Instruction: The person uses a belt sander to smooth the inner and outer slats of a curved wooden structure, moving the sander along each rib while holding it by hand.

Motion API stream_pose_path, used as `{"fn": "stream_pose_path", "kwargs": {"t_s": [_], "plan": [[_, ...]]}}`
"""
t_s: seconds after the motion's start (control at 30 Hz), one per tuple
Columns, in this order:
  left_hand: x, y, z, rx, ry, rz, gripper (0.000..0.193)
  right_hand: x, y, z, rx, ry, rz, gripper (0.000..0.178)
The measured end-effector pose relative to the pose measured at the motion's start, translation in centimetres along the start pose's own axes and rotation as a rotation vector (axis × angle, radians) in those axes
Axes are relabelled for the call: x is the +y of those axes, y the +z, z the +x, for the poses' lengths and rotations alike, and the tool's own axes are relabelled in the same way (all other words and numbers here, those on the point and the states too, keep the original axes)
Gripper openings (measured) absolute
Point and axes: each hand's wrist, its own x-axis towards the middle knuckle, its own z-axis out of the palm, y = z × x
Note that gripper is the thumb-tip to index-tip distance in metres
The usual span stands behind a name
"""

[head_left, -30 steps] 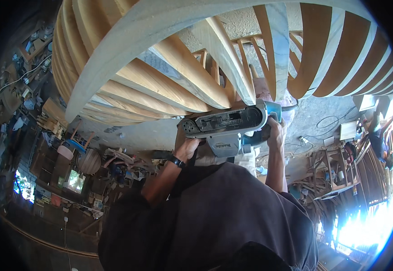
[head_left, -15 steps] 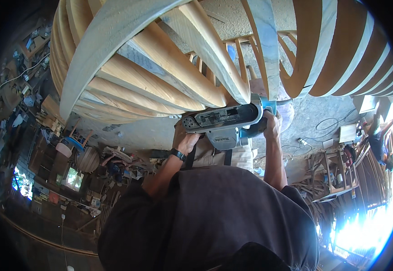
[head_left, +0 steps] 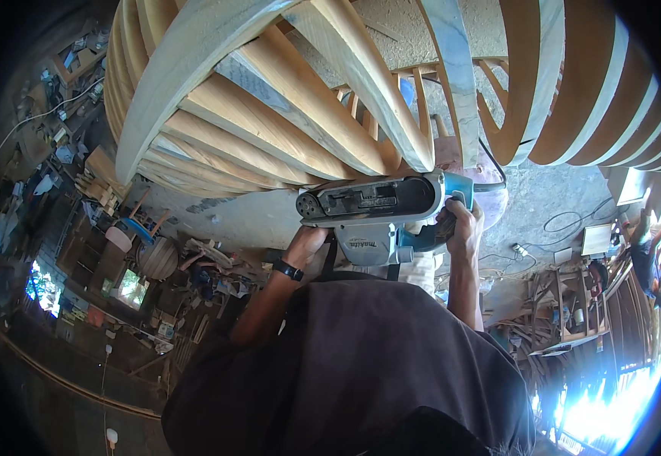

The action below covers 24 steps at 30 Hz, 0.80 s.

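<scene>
A belt sander, grey and teal with a black side plate, lies on its side across my front, level with my waist. My right hand is wrapped round its rear handle. At the opposite end my left hand, with a black watch at the wrist, grips the front underside; part of its fingers is hidden by the body. The sander's far long edge is against or very close to the lower ends of the curved wooden slats. From this angle I cannot tell whether it touches them.
A pale curved rim joins the slats on the left; more curved ribs spread right. A rounded pinkish thing is behind the sander's handle. Cables lie on the concrete floor. Wood scraps clutter both sides, with a stool at left.
The sander has come slightly nearer to me and sits more level, its handle end lower in the picture. Both hands have moved with it. The view has shifted a little.
</scene>
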Motion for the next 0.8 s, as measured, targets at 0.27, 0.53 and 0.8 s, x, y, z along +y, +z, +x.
{"fn": "stream_pose_path", "kwargs": {"t_s": [0.27, 0.53, 0.8], "plan": [[-6.6, -0.5, 5.3, 0.104, 0.233, 0.189, 0.035, 1.4, 0.0, 4.0, 0.067, -0.038, -0.027, 0.015], [1.1, -1.4, -1.4, 0.095, 0.011, 0.047, 0.049, -1.1, 1.4, -2.9, -0.076, 0.028, 0.053, 0.023], [10.8, -7.2, -8.5, 0.087, -0.083, 0.261, 0.044, -8.9, 8.1, -11.7, -0.318, 0.027, 0.562, 0.041]]}}
